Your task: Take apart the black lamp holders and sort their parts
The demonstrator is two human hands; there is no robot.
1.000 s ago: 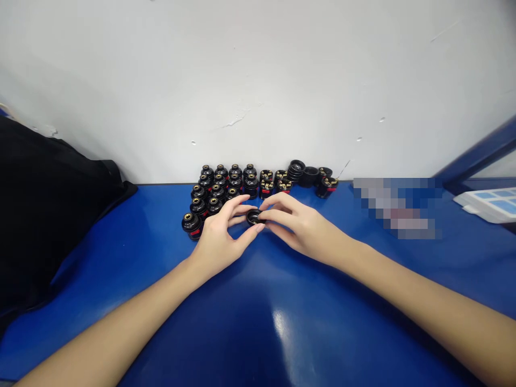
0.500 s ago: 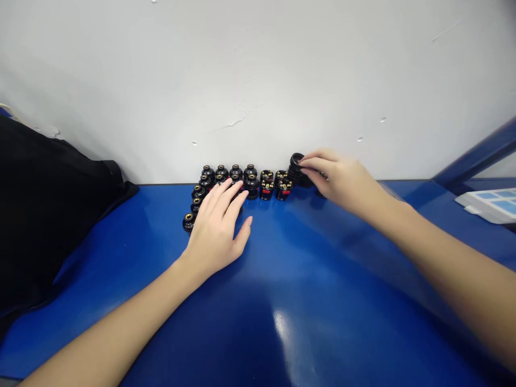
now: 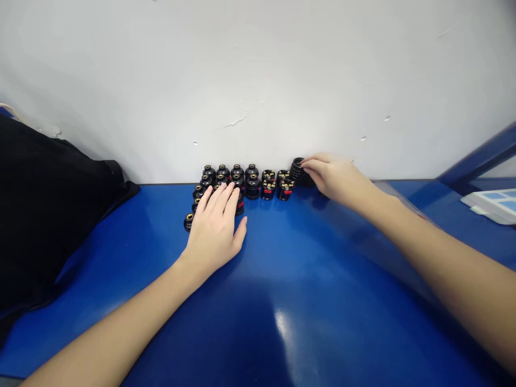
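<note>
Ribbed black ring stack (image 3: 296,172), with right hand (image 3: 334,180) at its rim

Location: upright at the back of the blue tabletop (image 3: 282,301), near the wall (image 3: 242,80), just right of four uncapped socket bodies (image 3: 286,191) with brass contacts and red inserts.
Grip, right: thumb and fingertips drawn together at the upper rim; whether clamped on a ring, cannot tell.
Grip, left: left hand (image 3: 213,228) palm down over the rows of capped lamp sockets (image 3: 252,186), thumb apart from the fingers, nothing seen held; contact uncertain.
Step in hand, as judged: selecting from the stack.
Next move, as judged: calls for a pinch on the topmost ring alone, lifted straight, the rest left standing
</note>
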